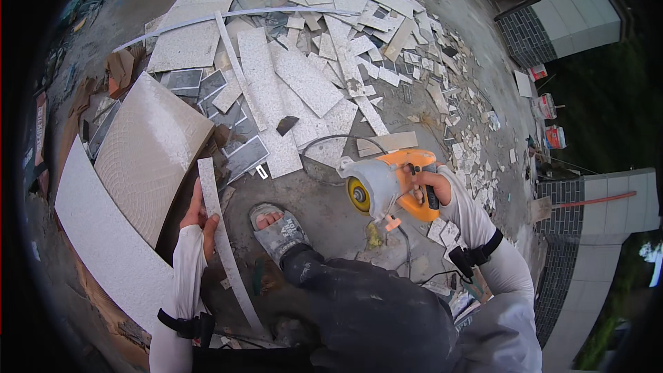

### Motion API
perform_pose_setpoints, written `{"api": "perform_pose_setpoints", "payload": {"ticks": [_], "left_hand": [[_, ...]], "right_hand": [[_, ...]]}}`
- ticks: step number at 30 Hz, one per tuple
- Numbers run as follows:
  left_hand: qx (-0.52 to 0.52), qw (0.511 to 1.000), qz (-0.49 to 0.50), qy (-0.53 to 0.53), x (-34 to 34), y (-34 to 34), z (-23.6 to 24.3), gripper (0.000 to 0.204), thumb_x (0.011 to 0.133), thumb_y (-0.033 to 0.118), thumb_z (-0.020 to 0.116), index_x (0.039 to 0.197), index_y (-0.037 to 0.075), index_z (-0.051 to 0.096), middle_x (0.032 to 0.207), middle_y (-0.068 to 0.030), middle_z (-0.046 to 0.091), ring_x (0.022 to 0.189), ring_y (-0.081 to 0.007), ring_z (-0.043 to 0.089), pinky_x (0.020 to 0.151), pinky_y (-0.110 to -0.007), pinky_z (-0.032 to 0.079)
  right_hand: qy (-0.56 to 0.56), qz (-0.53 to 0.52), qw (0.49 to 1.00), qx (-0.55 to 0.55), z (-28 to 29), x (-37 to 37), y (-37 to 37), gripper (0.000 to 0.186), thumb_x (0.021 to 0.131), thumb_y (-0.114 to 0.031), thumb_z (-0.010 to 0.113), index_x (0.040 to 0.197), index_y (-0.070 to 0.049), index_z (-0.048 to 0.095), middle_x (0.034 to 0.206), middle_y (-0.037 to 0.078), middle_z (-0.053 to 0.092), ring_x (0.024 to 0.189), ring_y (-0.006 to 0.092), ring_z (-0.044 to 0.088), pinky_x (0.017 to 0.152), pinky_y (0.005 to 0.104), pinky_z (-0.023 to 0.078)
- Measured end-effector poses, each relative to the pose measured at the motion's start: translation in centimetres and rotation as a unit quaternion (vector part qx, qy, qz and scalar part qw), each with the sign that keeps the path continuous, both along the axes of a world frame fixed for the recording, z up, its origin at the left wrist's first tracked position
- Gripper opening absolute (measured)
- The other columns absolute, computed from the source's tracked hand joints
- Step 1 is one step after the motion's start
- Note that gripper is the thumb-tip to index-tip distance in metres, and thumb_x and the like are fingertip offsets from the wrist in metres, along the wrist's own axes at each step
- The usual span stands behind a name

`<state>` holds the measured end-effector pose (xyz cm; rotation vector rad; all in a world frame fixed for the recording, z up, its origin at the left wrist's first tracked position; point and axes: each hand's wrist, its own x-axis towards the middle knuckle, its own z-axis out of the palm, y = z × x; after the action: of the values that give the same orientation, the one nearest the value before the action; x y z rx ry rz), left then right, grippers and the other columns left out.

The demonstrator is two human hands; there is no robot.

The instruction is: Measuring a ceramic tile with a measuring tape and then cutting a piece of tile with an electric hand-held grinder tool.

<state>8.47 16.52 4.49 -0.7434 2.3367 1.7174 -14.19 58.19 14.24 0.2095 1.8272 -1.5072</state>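
Note:
My left hand (199, 217) is closed around the edge of a long, narrow strip of pale tile (224, 249), which stands tilted beside my leg. In my right hand (431, 185) is an orange and grey power cutter (400, 179), gripped by its rear handle. A yellow round part (358, 195) shows on the cutter's left side; whether it spins I cannot tell. Large tiles lean at the left: a beige one (148, 152) with curved ridges and a white speckled one (103, 235) in front of it.
Broken tile slabs (297, 83) and small shards (469, 159) cover the floor ahead. A dark cable (324, 139) loops by the cutter. My sandalled foot (276, 228) is between the strip and the cutter. Buckets (554, 137) and a long-handled shovel (542, 208) stand at the right.

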Motion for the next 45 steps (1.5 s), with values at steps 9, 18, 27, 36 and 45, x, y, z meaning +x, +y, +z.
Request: {"api": "perform_pose_setpoints", "payload": {"ticks": [9, 18, 27, 36, 45], "left_hand": [[0.006, 0.998, -0.02, 0.052, -0.2, -0.1, -0.3, 0.076, 0.089, -0.01, 0.044, 0.158, 0.013, 0.019, 0.151, -0.0198, 0.041, 0.135, -0.0299, 0.045, 0.113, -0.039, 0.034], [0.021, 0.999, -0.031, 0.027, -0.5, -0.2, 0.0, 0.073, 0.092, -0.002, 0.051, 0.157, 0.011, 0.02, 0.135, -0.0174, 0.055, 0.115, -0.0235, 0.056, 0.1, -0.033, 0.043], [-0.053, 0.997, 0.055, 0.025, 0.4, -6.2, 5.5, 0.074, 0.095, 0.005, 0.057, 0.158, 0.023, 0.021, 0.094, -0.013, 0.059, 0.081, -0.0223, 0.056, 0.081, -0.032, 0.049], [-0.069, 0.939, 0.263, 0.21, 5.9, -11.5, 12.3, 0.074, 0.094, 0.006, 0.058, 0.157, 0.013, 0.021, 0.093, -0.0069, 0.058, 0.079, -0.0163, 0.054, 0.077, -0.032, 0.05], [0.058, 0.868, 0.428, 0.245, 8.2, -12.2, 11.5, 0.075, 0.096, 0.012, 0.056, 0.158, 0.012, 0.012, 0.108, -0.0156, 0.061, 0.096, -0.0221, 0.058, 0.089, -0.035, 0.047]], "right_hand": [[-0.058, 0.111, 0.963, 0.237, -4.5, -0.5, 11.2, 0.031, 0.093, -0.029, 0.061, 0.089, 0.001, 0.065, 0.074, 0.007, 0.066, 0.058, 0.015, 0.062, 0.057, 0.029, 0.052], [-0.13, -0.005, 0.983, 0.132, -9.9, -3.6, 22.2, 0.036, 0.098, -0.04, 0.057, 0.097, -0.005, 0.063, 0.08, 0.006, 0.065, 0.067, 0.0146, 0.062, 0.061, 0.0279, 0.05], [-0.001, 0.051, 0.918, 0.393, -13.3, -11.4, 18.9, 0.043, 0.094, -0.039, 0.061, 0.116, -0.003, 0.06, 0.106, 0.012, 0.066, 0.093, 0.0181, 0.064, 0.081, 0.0295, 0.05], [0.415, 0.247, 0.826, 0.292, -9.0, -4.3, -5.9, 0.05, 0.093, -0.037, 0.062, 0.127, -0.001, 0.054, 0.121, 0.016, 0.062, 0.108, 0.0221, 0.061, 0.093, 0.0328, 0.047], [-0.05, 0.663, 0.744, -0.071, -5.5, 14.3, -34.0, 0.051, 0.092, -0.024, 0.066, 0.131, 0.003, 0.045, 0.11, 0.018, 0.068, 0.094, 0.0254, 0.068, 0.089, 0.0387, 0.051]]}}
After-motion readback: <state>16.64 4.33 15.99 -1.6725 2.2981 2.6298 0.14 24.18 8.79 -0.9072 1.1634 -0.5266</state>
